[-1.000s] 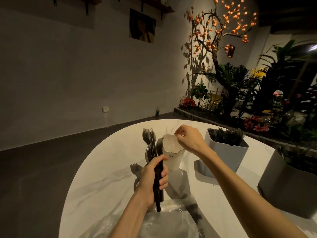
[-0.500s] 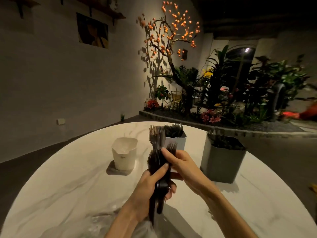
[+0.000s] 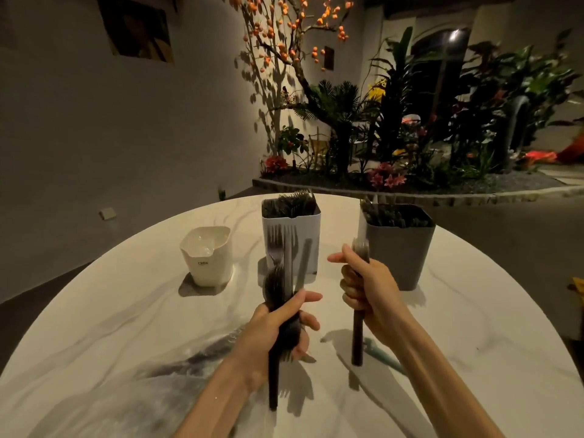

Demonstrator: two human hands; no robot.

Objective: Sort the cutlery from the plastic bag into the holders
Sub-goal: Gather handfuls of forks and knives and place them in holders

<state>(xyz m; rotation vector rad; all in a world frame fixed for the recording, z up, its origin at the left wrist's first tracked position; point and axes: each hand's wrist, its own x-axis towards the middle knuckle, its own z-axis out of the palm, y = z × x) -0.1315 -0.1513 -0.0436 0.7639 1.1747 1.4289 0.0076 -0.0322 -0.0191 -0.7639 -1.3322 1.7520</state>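
Observation:
My left hand (image 3: 278,330) grips a bundle of dark plastic cutlery (image 3: 278,279), forks and spoons upright, in front of the white square holder (image 3: 292,235). My right hand (image 3: 363,286) grips a separate dark piece of cutlery (image 3: 357,339), its blurred head beside the grey holder (image 3: 399,248). Both those holders are packed with dark cutlery. A small white holder (image 3: 207,257) at the left stands with nothing in it. The clear plastic bag (image 3: 177,387) lies crumpled on the table near me, under my left forearm.
The round white marble table (image 3: 474,336) carries everything. A pale green item (image 3: 379,355) lies under my right wrist. Beyond the table are a planter bed with plants and an orange-fruited tree (image 3: 284,42), and a bare wall to the left.
My right hand left the small white holder, reached the bundle, and has pulled one piece away to the right. The view has swung right, bringing the grey holder in.

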